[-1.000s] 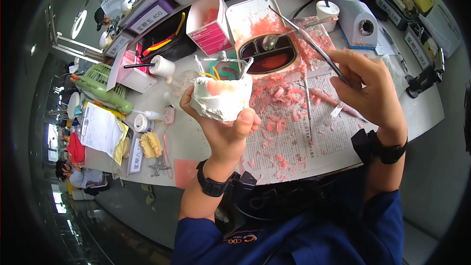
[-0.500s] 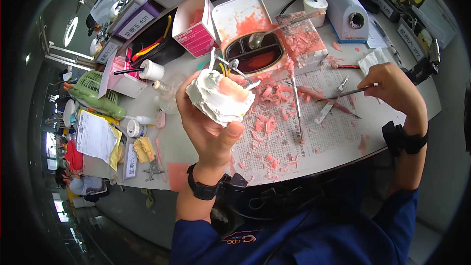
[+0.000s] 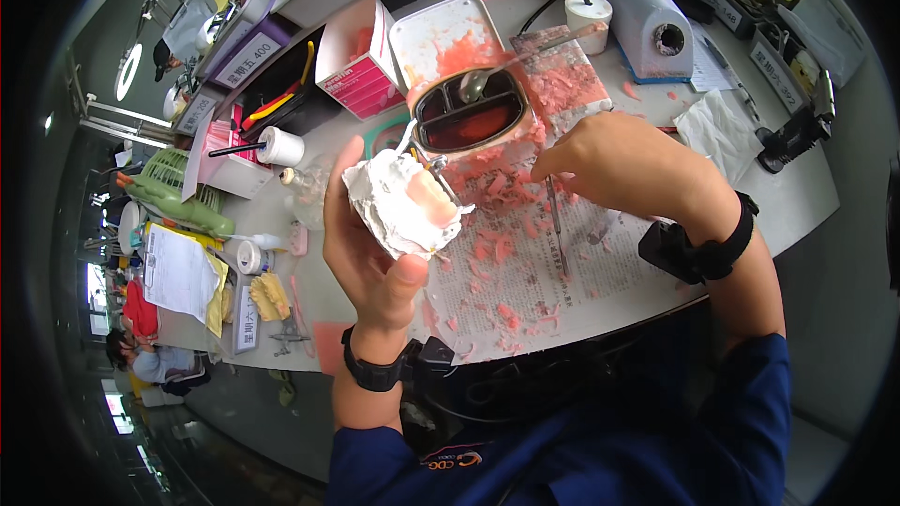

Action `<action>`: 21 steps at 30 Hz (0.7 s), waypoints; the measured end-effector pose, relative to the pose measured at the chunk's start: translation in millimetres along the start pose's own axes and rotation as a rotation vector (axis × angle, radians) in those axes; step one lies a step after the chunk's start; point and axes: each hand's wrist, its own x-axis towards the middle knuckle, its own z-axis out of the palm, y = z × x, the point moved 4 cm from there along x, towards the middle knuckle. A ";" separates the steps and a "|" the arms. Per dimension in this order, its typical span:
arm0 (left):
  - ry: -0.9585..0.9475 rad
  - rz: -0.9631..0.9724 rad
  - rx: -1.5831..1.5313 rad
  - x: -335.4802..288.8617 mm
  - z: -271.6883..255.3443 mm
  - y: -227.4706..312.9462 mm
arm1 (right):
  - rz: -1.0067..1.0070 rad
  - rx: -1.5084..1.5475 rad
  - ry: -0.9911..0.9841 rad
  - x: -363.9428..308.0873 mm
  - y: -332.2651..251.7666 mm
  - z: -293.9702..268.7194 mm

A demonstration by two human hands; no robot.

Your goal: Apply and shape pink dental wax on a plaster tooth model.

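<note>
My left hand (image 3: 380, 286) cradles a white plaster dental model (image 3: 389, 197) with a pink wax rim (image 3: 430, 201) on it. Metal articulator parts show behind the model. My right hand (image 3: 609, 164) has come over the newspaper, fingers closed at the upper end of a thin metal wax carving tool (image 3: 559, 230), whose lower end lies on the paper. Just beyond both hands stands a wax pot (image 3: 453, 152) with dark and red molten wax; a spoon (image 3: 474, 84) rests across it.
Pink wax shavings (image 3: 487, 248) litter the newspaper (image 3: 511, 295). A pink and white wax box (image 3: 359, 66) stands behind. A grey-blue machine (image 3: 637, 23) and crumpled tissue (image 3: 717, 131) are at right. A clipboard (image 3: 183, 262) and yellow dental cast (image 3: 270, 297) lie at left.
My right hand has moved left and inward from the paper's right side to the metal tool near the pot. The thin tool it held before is out of sight. The model is slightly lower.
</note>
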 end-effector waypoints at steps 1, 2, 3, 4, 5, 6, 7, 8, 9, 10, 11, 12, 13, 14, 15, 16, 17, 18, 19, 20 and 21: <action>0.004 0.000 0.003 -0.1 -0.4 0.1 | -0.005 0.000 0.000 1.2 -0.2 -1.4; -0.007 -0.010 -0.002 -0.3 0.1 0.2 | -0.005 0.052 -0.003 0.8 -0.5 -4.2; -0.018 -0.020 -0.008 -0.5 0.4 -0.2 | -0.006 0.103 -0.007 0.6 0.0 -5.6; -0.019 -0.023 -0.001 -0.7 0.7 0.7 | -0.009 0.101 -0.008 -0.6 1.5 -6.3; -0.015 -0.021 -0.002 -0.8 0.5 1.3 | -0.089 0.200 0.106 -2.4 1.0 -11.6; -0.022 -0.024 -0.010 -0.8 0.8 1.7 | -0.169 0.299 0.220 -5.1 0.6 -17.6; -0.028 -0.028 -0.016 -1.6 0.6 1.1 | -0.174 0.297 0.216 -6.1 1.4 -17.9; -0.022 -0.028 -0.016 -2.2 -0.8 1.6 | -0.178 0.380 0.367 -8.7 3.4 -24.3; -0.043 -0.059 -0.016 -2.7 -1.6 1.4 | -0.182 0.463 0.517 -12.2 7.1 -30.5; -0.068 -0.088 -0.023 -2.7 -0.6 1.6 | -0.090 0.645 0.569 -17.5 16.7 -34.6; -0.067 -0.085 -0.031 -1.9 0.8 2.0 | -0.028 0.693 0.706 -25.8 27.8 -41.0; -0.051 -0.090 -0.172 -1.3 1.7 1.6 | -0.049 0.714 0.908 -33.3 43.3 -50.2; -0.033 -0.096 -0.306 -1.3 2.1 1.0 | 0.059 0.609 1.024 -41.8 63.1 -55.9; -0.028 -0.095 -0.304 -1.7 1.0 0.7 | 0.255 0.525 1.109 -49.1 79.0 -60.7; -0.035 -0.098 -0.301 -2.4 -0.3 0.4 | 0.374 0.400 1.105 -53.8 95.0 -63.7; -0.048 -0.100 -0.304 -2.5 0.2 0.3 | 0.443 0.350 1.108 -58.8 105.2 -66.2; -0.052 -0.100 -0.308 -2.4 0.8 0.4 | 0.513 0.301 1.109 -61.9 113.6 -67.0; -0.054 -0.096 -0.310 -2.2 1.5 0.7 | 0.517 0.298 1.111 -61.3 119.7 -66.6; -0.054 -0.095 -0.308 -2.7 1.6 0.6 | 0.541 0.354 1.123 -59.7 127.0 -63.2; -0.058 -0.098 -0.307 -2.7 1.5 2.0 | 0.566 0.411 1.135 -59.3 132.3 -60.5; -0.062 -0.100 -0.122 -2.4 1.1 4.5 | 0.572 0.412 1.136 -59.3 134.2 -59.3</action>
